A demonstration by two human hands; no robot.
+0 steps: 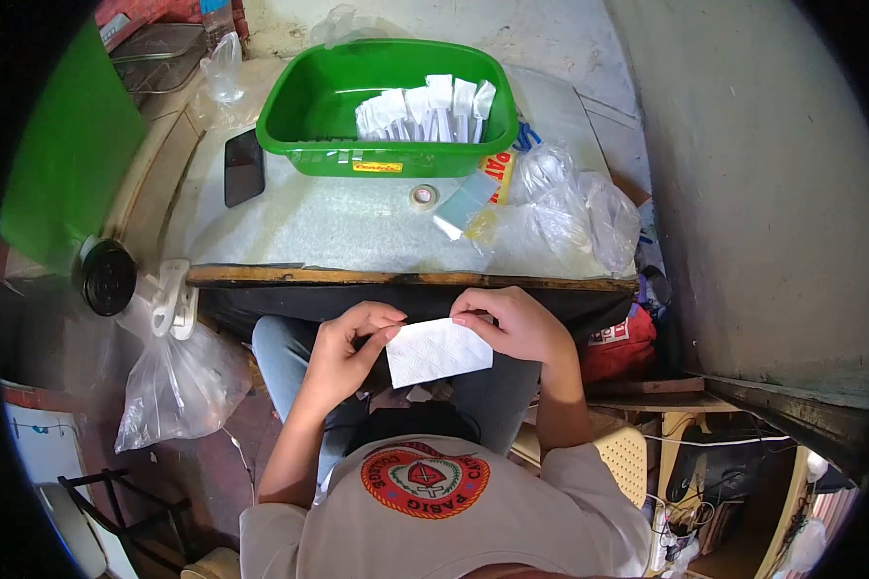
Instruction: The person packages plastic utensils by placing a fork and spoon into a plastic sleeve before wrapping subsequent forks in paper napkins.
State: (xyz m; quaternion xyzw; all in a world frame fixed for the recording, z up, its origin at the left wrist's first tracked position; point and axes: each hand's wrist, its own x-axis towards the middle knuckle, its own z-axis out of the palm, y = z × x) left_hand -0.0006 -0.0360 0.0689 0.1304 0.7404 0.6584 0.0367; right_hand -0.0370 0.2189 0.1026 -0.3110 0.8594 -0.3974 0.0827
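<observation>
A white folded tissue (439,353) with a faint diagonal pattern hangs above my lap, just in front of the table's edge. My left hand (357,338) pinches its upper left corner between thumb and fingers. At the upper right corner, my right hand (502,320) pinches it the same way. Beyond them on the table stands a green basin (299,159), with several white tissue-wrapped bundles (439,94) lined up along its right side.
On the table (290,227) lie a black phone (244,168), a tape roll (423,197), clear plastic packets (465,201) and plastic bags (560,198). A filled plastic bag (183,386) hangs at the left. A red bag (620,347) is below the table's right end.
</observation>
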